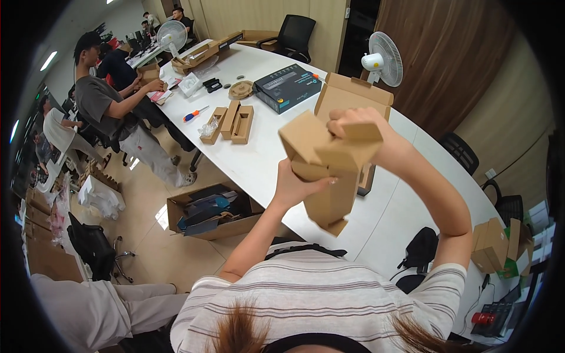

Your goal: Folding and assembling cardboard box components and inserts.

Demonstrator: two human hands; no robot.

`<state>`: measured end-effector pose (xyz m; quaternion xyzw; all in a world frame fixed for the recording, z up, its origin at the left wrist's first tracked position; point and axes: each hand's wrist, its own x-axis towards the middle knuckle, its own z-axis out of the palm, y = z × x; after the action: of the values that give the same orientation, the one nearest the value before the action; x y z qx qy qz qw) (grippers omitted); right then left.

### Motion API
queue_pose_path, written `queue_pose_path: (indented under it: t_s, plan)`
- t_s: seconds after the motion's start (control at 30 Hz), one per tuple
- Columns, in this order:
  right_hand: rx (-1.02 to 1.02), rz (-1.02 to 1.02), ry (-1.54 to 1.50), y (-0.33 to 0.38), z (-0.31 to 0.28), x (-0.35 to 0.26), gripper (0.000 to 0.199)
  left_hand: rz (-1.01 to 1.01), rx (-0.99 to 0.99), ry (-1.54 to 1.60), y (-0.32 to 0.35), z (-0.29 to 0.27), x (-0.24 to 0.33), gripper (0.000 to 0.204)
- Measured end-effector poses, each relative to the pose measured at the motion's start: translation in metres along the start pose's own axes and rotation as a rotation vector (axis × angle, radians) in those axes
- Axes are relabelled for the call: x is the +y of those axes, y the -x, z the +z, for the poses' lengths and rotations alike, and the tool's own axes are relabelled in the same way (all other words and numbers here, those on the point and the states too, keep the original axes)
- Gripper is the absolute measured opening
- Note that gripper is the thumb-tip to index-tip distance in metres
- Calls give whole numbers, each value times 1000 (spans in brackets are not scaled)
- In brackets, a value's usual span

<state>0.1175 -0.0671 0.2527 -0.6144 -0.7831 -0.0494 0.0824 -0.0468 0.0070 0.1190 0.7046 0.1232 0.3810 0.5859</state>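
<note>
Both hands hold a half-folded brown cardboard box (326,167) in the air above the long white desk (388,217). The left hand (294,187) grips its lower side with closed fingers; the right hand (353,122) curls its fingers over the top flap.

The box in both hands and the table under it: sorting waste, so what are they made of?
The box, held by left hand and right hand, looks like plain brown cardboard: matte, with creased flaps. The table seems white laminate, smooth and faintly glossy; its core is hidden.
</note>
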Motion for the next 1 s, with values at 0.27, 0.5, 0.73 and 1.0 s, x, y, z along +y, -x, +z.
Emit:
queue_pose_path:
  t_s: [0.27, 0.5, 0.73, 1.0]
  plan:
    - [-355, 384, -448, -22, -1, 48, 26, -218, -153, 238, -16, -5, -12, 45]
    - [343, 228, -224, 4, -3, -3, 12, -116, -45, 157, -15, -3, -14, 49]
    - [241, 115, -50, 17, 26, -15, 22, -102, 128, -35, -23, -7, -21, 42]
    - [248, 413, -456, -1, 56, -7, 42, -99, 72, 71, -24, 0, -29, 39]
